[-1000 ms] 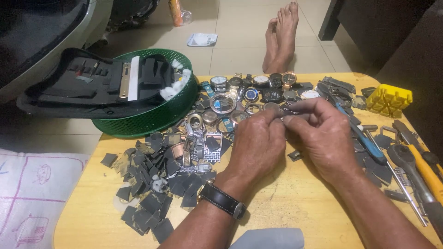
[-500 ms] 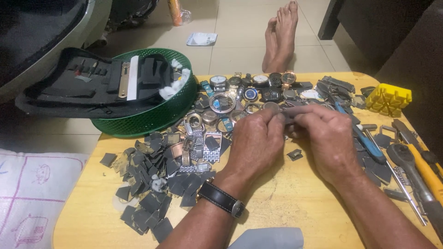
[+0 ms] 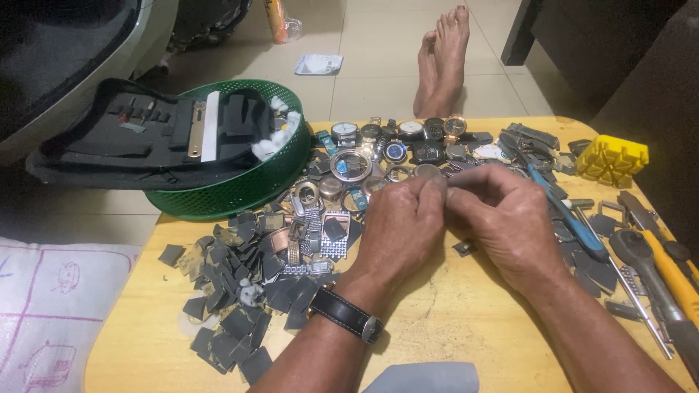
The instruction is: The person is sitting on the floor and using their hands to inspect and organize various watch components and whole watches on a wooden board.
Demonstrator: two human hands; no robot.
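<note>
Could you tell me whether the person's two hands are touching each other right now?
Touching: the head view shows the left hand and right hand meeting at the fingertips.

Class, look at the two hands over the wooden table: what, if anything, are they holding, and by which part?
The left hand and right hand pinch a small thin metal piece between their fingertips, one at each end. What it is cannot be told.

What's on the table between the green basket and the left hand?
Head view: a heap of watch cases and metal bracelet pieces lies between the green basket and the left hand.
</note>
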